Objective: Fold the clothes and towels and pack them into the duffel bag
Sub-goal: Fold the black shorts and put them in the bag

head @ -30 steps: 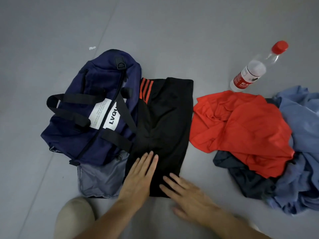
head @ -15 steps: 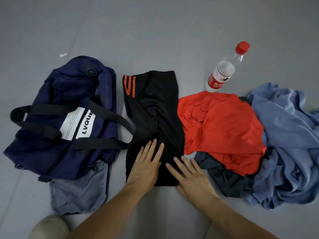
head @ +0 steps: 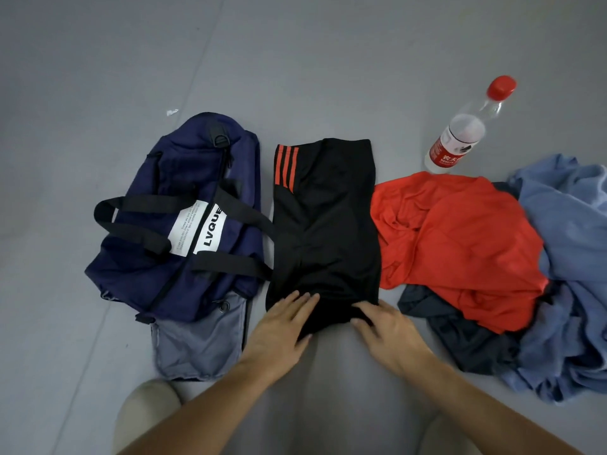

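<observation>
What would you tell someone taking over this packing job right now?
Left hand and right hand each pinch the near hem of the black garment, which lies part-folded on the floor beside the duffel bag.
Done: that garment is folded lengthwise only.
Left: finish its fold, fold the red garment, dark garment and blue cloth heaped on the right, and pack everything.

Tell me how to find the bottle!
Start at the navy duffel bag on the left and go right, past the black garment, to the pile of clothes. Just beyond the red garment on top sits the bottle. It is the only clear thing there, with a red cap and red label.
</observation>
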A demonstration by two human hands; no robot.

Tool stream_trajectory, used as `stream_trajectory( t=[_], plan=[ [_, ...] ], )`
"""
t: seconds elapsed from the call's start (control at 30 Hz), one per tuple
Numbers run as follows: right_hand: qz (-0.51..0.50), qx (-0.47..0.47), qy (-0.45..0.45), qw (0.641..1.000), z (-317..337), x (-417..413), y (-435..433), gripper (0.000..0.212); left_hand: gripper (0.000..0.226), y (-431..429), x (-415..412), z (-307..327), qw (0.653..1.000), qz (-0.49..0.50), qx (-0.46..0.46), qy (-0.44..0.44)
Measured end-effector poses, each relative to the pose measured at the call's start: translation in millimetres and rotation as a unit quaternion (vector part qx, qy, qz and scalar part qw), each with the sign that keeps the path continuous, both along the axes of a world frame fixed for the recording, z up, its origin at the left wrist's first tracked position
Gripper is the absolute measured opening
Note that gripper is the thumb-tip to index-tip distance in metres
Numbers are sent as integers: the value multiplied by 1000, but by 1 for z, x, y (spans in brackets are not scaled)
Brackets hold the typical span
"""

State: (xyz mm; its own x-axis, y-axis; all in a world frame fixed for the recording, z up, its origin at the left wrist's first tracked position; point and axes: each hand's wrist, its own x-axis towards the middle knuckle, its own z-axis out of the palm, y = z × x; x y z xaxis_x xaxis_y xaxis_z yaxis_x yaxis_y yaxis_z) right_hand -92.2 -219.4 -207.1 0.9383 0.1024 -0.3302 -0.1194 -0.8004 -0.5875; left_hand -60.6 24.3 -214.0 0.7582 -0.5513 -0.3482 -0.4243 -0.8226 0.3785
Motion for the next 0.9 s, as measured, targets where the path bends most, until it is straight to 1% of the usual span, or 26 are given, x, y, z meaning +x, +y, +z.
stream_trajectory(
  t=[0.07,0.13,0.2,0.27,0.3,0.33,0.4,0.43,0.47,0.5,0.53,0.57,0.6,0.63,0.67,0.73,0.77,0.87,0.9],
  plan=[
    [-77,36,59,995,10,7,0,26,55,-4,4,8,994,86,-70,-14],
    [-113,35,78,990,15,12,0,23,40,-10,9,17,980,163,-113,-14],
    [-129,20,79,988,17,13,1,28,39,-15,16,21,967,227,-113,34],
    [-130,-10,50,990,15,11,4,31,37,-16,24,21,963,246,-87,64],
    [-118,-34,-1,992,13,8,5,36,34,-17,28,21,965,241,-72,71],
    [-81,-61,-59,993,9,6,6,45,33,-19,33,21,969,229,-59,75],
    [48,-127,-164,977,-3,-1,6,58,35,-23,45,22,978,193,-19,73],
    [117,-153,-182,964,-9,-4,5,61,37,-26,51,22,983,173,16,66],
    [164,-171,-176,956,-17,-8,3,64,38,-30,57,22,985,153,57,51],
    [185,-184,-152,953,-23,-11,1,69,39,-35,60,22,987,130,89,27],
    [189,-195,-126,954,-29,-12,-1,75,39,-38,61,22,989,102,105,-17],
    [184,-202,-109,956,-32,-11,-4,79,38,-39,58,21,989,68,94,-87],
    [178,-206,-101,957,-33,-9,-5,82,39,-39,53,19,986,25,64,-152],
    [173,-205,-100,958,-32,-6,-6,84,42,-37,45,14,978,-18,19,-205],
    [171,-203,-105,958,-32,-3,-6,84,46,-34,37,7,969,-60,-28,-236],
    [169,-198,-110,959,-32,1,-6,80,50,-26,24,-4,963,-112,-81,-233],
    [165,-196,-112,960,-33,0,-6,77,54,-20,20,-9,968,-111,-81,-211],
    [165,-201,-110,959,-34,-1,-6,77,81,-4,19,-21,988,-80,-26,-132],
    [166,-203,-107,959,-33,-1,-6,78,84,-1,21,-22,991,-76,-15,-111]
  ],
)
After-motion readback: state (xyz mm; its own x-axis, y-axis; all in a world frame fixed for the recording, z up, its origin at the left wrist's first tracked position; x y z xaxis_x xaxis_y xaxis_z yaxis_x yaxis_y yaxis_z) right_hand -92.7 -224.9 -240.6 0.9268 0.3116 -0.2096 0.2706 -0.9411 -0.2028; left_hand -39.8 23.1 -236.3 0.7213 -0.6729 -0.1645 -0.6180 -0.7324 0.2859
